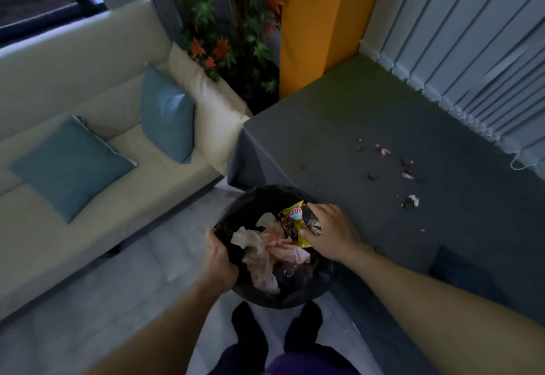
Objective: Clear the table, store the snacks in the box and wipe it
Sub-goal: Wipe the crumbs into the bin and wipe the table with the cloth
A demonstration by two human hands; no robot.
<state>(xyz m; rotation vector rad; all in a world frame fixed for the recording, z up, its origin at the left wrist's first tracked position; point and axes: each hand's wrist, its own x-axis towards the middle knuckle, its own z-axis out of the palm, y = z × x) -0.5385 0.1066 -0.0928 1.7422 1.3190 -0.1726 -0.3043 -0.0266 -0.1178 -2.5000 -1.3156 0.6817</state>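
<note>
Right hand pinches a crumpled yellow wrapper, red lettering unreadable, over the bin; left hand grips its rim.

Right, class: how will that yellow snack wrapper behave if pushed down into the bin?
Probably floppy: the yellow snack wrapper is creased and bent in the grip of the right hand. Likely very light: thin, flattened film. Its glossy surface may slip or spring back over the crumpled tissue in the black bin.
</note>
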